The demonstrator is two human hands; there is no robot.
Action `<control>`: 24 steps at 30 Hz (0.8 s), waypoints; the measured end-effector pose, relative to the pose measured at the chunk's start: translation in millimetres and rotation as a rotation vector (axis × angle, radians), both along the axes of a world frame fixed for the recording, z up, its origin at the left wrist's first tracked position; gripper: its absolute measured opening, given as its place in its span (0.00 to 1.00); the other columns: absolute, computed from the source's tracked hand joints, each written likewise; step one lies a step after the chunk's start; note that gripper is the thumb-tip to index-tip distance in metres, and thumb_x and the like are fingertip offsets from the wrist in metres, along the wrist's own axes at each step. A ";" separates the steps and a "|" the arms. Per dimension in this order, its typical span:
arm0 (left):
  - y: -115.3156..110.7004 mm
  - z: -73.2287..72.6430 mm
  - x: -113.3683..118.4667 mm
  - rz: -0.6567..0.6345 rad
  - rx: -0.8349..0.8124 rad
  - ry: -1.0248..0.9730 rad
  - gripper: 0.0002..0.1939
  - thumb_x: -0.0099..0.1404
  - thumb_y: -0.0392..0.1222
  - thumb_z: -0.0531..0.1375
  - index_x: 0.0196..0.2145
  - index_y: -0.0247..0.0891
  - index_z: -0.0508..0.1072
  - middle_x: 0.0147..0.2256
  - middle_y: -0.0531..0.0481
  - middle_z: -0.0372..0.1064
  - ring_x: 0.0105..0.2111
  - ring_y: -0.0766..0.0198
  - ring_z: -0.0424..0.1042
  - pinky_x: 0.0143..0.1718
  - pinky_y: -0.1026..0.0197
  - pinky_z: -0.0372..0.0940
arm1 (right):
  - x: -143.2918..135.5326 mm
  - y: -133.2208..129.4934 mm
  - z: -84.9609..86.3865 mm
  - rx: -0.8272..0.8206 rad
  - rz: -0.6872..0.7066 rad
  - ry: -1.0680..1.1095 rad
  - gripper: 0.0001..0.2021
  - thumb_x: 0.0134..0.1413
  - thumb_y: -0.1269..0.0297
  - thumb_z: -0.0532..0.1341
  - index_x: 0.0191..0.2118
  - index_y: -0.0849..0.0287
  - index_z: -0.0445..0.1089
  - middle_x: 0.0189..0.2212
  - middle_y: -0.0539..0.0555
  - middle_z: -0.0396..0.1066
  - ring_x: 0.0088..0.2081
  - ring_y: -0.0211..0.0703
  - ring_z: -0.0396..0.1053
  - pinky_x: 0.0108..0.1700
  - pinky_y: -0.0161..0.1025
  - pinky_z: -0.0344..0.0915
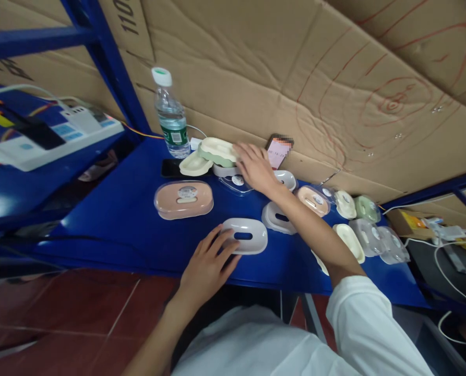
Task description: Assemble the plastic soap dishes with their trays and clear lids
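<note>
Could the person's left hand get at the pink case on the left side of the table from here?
Probably yes: the left hand is touching the pale grey oval piece, and nothing appears to stand between it and the pink case close by.

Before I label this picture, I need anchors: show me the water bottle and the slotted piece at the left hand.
Water bottle (172,116), head view: body above the label.
Slotted piece (259,236), head view: surface right of the slot.
</note>
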State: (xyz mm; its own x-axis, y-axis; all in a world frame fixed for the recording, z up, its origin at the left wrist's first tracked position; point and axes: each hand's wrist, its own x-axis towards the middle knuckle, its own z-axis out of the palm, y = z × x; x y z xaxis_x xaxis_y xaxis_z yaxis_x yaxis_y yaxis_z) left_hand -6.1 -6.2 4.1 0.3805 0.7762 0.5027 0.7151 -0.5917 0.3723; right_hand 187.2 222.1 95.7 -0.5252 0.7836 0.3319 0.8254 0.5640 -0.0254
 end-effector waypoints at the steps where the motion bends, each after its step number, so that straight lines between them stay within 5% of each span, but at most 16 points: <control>1: -0.1 0.0 0.0 0.001 -0.001 -0.010 0.12 0.77 0.42 0.62 0.54 0.42 0.80 0.62 0.44 0.75 0.69 0.42 0.68 0.66 0.40 0.72 | -8.5 1.1 1.1 -0.007 0.030 -0.039 0.25 0.77 0.63 0.51 0.73 0.63 0.61 0.76 0.64 0.57 0.75 0.60 0.53 0.76 0.63 0.48; 6: -0.7 -1.2 0.4 -0.004 0.016 -0.042 0.12 0.76 0.41 0.64 0.54 0.40 0.80 0.60 0.42 0.76 0.69 0.42 0.67 0.67 0.40 0.71 | -32.2 11.2 1.1 -0.046 0.016 -0.056 0.17 0.75 0.68 0.53 0.60 0.64 0.73 0.65 0.67 0.72 0.71 0.63 0.61 0.75 0.69 0.39; 11: -1.4 0.3 0.0 -0.004 0.039 -0.030 0.12 0.75 0.40 0.64 0.54 0.39 0.79 0.60 0.41 0.76 0.68 0.41 0.68 0.66 0.40 0.72 | -15.9 -18.5 17.9 -0.030 0.038 0.227 0.13 0.76 0.56 0.59 0.52 0.57 0.77 0.57 0.60 0.78 0.65 0.57 0.68 0.73 0.62 0.48; 14: -2.2 -1.2 -1.0 -0.015 0.041 -0.044 0.13 0.75 0.39 0.65 0.55 0.39 0.79 0.60 0.40 0.76 0.68 0.41 0.67 0.65 0.40 0.72 | 23.0 -83.2 30.8 0.006 0.069 0.402 0.14 0.74 0.51 0.61 0.51 0.54 0.78 0.53 0.57 0.80 0.61 0.55 0.73 0.71 0.59 0.56; 17: -2.3 -3.7 -2.7 0.024 0.056 -0.105 0.15 0.73 0.37 0.67 0.56 0.39 0.78 0.59 0.39 0.76 0.69 0.40 0.67 0.65 0.39 0.71 | 73.1 -176.9 27.3 0.052 0.081 0.450 0.09 0.69 0.56 0.67 0.50 0.51 0.78 0.49 0.56 0.82 0.55 0.54 0.78 0.63 0.57 0.67; 21: -0.3 3.6 -5.2 0.103 -0.010 -0.295 0.15 0.73 0.36 0.66 0.56 0.42 0.78 0.57 0.41 0.78 0.68 0.42 0.69 0.67 0.36 0.69 | 117.5 -285.7 -12.9 0.054 -0.057 0.415 0.12 0.66 0.66 0.69 0.53 0.51 0.77 0.45 0.55 0.83 0.49 0.54 0.81 0.55 0.56 0.74; 24: 0.6 17.6 -0.6 0.098 -0.091 -0.410 0.15 0.74 0.36 0.66 0.56 0.46 0.78 0.56 0.46 0.78 0.65 0.47 0.72 0.68 0.37 0.68 | 123.3 -315.1 -48.4 -0.011 -0.066 0.339 0.14 0.67 0.70 0.67 0.56 0.54 0.76 0.46 0.57 0.83 0.50 0.53 0.81 0.52 0.53 0.78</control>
